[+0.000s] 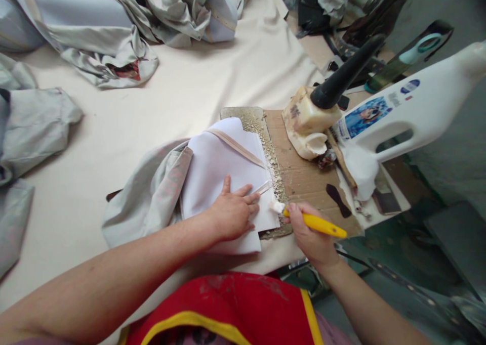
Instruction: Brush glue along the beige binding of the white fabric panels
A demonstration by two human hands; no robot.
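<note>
— What is held by the right grip [309, 232]?

— A yellow-handled tool [319, 224] is pinched between thumb and fingers, its white-caked tip kept just beside a white fabric panel [224, 175], at the near edge of the cardboard board [299, 175]

— And the left grip [231, 214]?

— It is spread and pressed flat on the panel, which is laid left of the board, with grey fabric [150, 198] bunched beyond it

— What is placed on the board?

— A pale waxy lump [307, 122] with a black handle [341, 74] is set there, and a cut white plastic jug [402, 115] is propped at its right edge
</note>
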